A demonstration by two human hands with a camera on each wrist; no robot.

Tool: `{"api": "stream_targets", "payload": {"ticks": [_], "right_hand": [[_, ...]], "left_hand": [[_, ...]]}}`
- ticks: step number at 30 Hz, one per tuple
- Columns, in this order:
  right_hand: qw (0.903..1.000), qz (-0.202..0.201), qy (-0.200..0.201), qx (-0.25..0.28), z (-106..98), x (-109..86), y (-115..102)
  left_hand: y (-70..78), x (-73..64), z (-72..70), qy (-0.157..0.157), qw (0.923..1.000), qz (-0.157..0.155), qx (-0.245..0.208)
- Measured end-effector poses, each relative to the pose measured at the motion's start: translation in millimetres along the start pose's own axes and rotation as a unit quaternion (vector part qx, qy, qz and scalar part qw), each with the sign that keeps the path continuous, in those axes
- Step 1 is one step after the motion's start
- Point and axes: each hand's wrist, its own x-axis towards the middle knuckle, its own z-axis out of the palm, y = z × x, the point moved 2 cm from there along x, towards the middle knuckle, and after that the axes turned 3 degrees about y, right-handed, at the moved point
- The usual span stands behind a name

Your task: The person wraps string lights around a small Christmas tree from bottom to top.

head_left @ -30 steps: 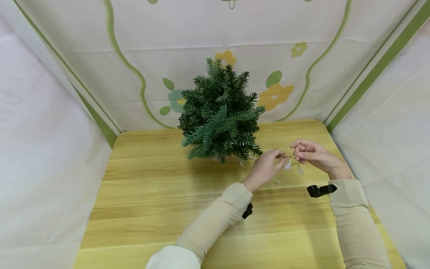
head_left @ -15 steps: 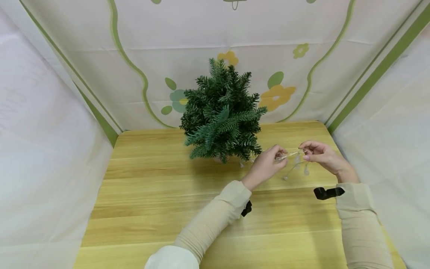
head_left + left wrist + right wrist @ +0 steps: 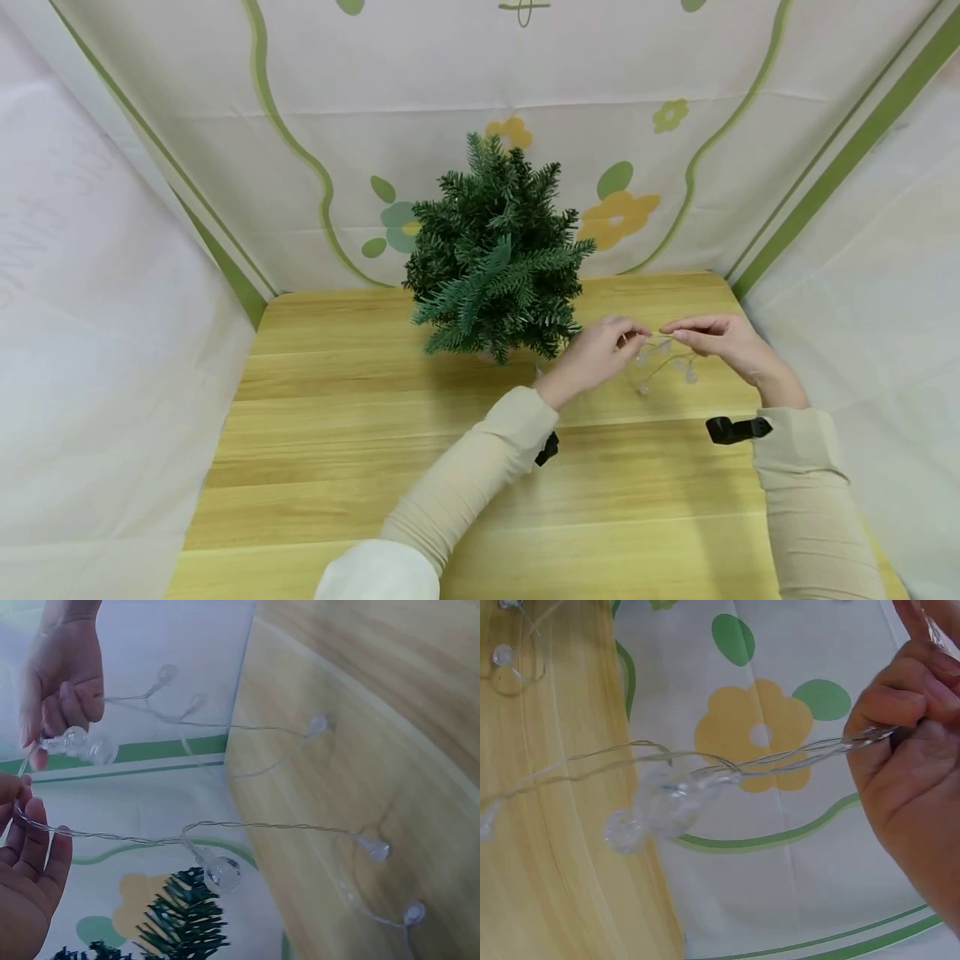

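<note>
Just right of the artificial fir tree (image 3: 495,258), the left hand (image 3: 598,346) pinches globe-bulb string lights (image 3: 223,874) between thumb and fingertips; their clear, round bulbs (image 3: 671,806) dangle from thin, twisted, transparent wire (image 3: 127,838), some possibly touching the wood-grain table (image 3: 337,467). Farther right, the right hand (image 3: 729,343) pinches the same string.

Wrinkled beige sleeves (image 3: 817,525) run down to wide, smoother cuffs (image 3: 795,433), leaving the left hand (image 3: 596,354) and right hand (image 3: 723,343) bare. White cloth (image 3: 378,571) covers the left sleeve higher up. A small black mount (image 3: 738,430) sits at each cuff.
</note>
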Motion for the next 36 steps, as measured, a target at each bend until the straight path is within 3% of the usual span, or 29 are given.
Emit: {"api": "stream_targets", "payload": {"ticks": [3,5,10,16,23,32,36], "right_hand": [[0.9992,-0.016,-0.034,-0.013,-0.7,-1.9,-3.1],[0.9961,-0.056,-0.066,0.016,-0.1,-2.2,-5.8],[0.9706,-0.163,-0.137,0.112,1.1,-3.2,-14.5],[0.9512,-0.213,-0.169,0.145,-1.4,-2.9,-23.8],[0.9439,-0.221,-0.162,0.184,-8.5,-1.5,-33.9],[0.9194,-0.250,-0.189,0.237,-17.4,-3.4,-54.0],[0.9136,-0.253,-0.198,0.250,-20.1,-6.1,-67.4]], "left_hand": [[5.8,2.8,-6.4,0.006,0.9996,0.006,0.027],[10.7,4.4,-10.5,0.010,0.9988,0.018,0.045],[25.1,8.2,-22.5,0.000,0.9947,0.056,0.087],[40.8,15.6,-38.1,-0.033,0.9859,0.092,0.136],[54.8,22.7,-50.3,-0.032,0.9776,0.116,0.173],[75.4,30.7,-65.4,-0.039,0.9658,0.145,0.211],[83.3,34.1,-73.5,-0.038,0.9623,0.154,0.221]]}}
